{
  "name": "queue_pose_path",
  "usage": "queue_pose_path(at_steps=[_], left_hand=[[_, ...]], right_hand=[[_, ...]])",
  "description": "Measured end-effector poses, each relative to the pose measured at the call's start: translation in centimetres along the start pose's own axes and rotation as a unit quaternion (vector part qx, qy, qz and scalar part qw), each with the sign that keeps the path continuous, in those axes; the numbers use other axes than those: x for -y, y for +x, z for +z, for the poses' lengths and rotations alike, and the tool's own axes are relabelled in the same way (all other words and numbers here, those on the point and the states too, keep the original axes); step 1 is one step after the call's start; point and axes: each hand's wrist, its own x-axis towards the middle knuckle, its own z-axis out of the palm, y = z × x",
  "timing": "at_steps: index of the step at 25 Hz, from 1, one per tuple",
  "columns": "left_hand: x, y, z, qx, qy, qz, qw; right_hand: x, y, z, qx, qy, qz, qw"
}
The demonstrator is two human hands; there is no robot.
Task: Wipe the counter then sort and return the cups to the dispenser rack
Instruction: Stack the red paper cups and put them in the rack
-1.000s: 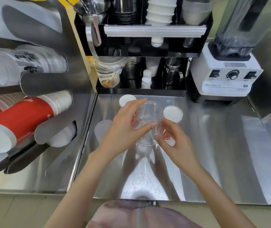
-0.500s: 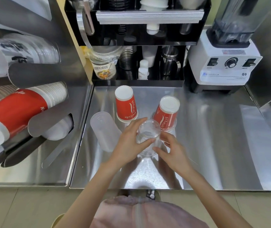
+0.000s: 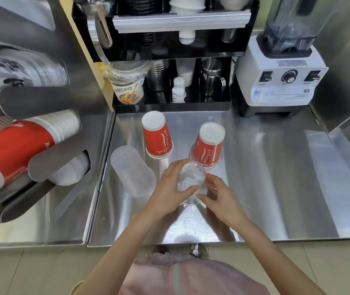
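At the middle of the steel counter, near its front edge, I hold an upside-down clear plastic cup between both hands. My left hand wraps its left side with the fingers curled around the wall; my right hand pinches at its lower rim from the right. I cannot tell whether the rim touches the surface.

Just behind it stands an inverted red paper cup with a clear cup fitted over it. A second inverted red cup stands to its left, apart. A frosted plastic cup lies on its side left of my left hand, near the seam at the counter's left edge.

Beyond that seam, the dispenser rack holds stacked cups lying sideways. At the back edge stand a black shelf unit and a blender. The counter's right half lies open.
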Motion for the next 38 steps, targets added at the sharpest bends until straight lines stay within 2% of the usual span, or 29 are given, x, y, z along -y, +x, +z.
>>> queue_pose_path(at_steps=[3,6,8,10,12,16,20,27,31,38], left_hand=[[0.2,0.3,-0.2,0.007,0.013,-0.008,1.000],[-0.1,1.1,-1.0,-0.025,-0.027,-0.015,0.999],[-0.5,2.5,-1.6,-0.051,-0.036,-0.012,0.998],[-0.6,4.6,-2.0,-0.046,-0.011,-0.023,0.999],[-0.5,7.1,-2.1,0.003,0.048,-0.039,0.998],[0.4,10.5,-1.2,0.133,0.159,-0.039,0.978],[1.3,12.3,-0.5,0.210,0.141,-0.037,0.967],[1.6,12.5,-0.1,0.199,0.100,-0.035,0.974],[1.5,12.3,-0.6,0.152,0.071,-0.028,0.986],[1.7,11.9,-0.6,0.160,0.034,-0.042,0.986]], right_hand=[[-0.1,-0.1,-0.9,-0.004,0.013,-0.001,1.000],[0.5,0.3,-2.6,-0.064,0.050,-0.014,0.997],[1.5,1.1,-4.2,-0.117,0.004,-0.065,0.991],[2.8,2.5,-6.0,-0.139,-0.080,-0.126,0.979],[4.0,4.2,-7.8,-0.109,-0.146,-0.155,0.971],[5.1,7.3,-9.0,-0.031,-0.227,-0.127,0.965],[5.3,8.9,-8.8,0.022,-0.243,-0.120,0.962],[5.5,9.1,-9.2,0.028,-0.234,-0.140,0.962],[6.3,9.1,-9.5,0.012,-0.207,-0.160,0.965],[6.5,8.8,-9.1,0.009,-0.184,-0.150,0.971]])
